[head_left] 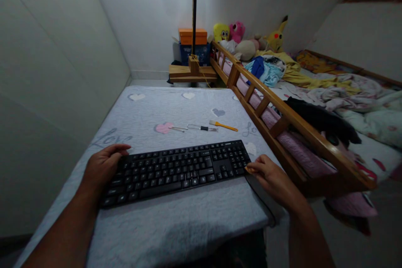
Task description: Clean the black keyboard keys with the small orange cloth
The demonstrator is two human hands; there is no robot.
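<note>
A black full-size keyboard [176, 171] lies at a slight slant on the cloth-covered table. My left hand [105, 163] grips its left end, the thumb by the edge and the lower fingers hidden. At the right end, beside the number pad, my right hand [268, 176] is closed in a pinch. Something small and tan shows at its fingertips, too small to name. Behind the keyboard lie thin white sticks like cotton swabs [178, 128], a wire tool with a black grip [203, 128], and a small yellow-handled brush [223, 125].
A grey-blue cloth [150, 109] with hearts covers the table. The keyboard's cable [262, 199] runs off the front right edge. A wooden bed rail [270, 104] borders the right side, a pale wall [56, 71] the left. A wooden stand [193, 71] with a black pole is behind.
</note>
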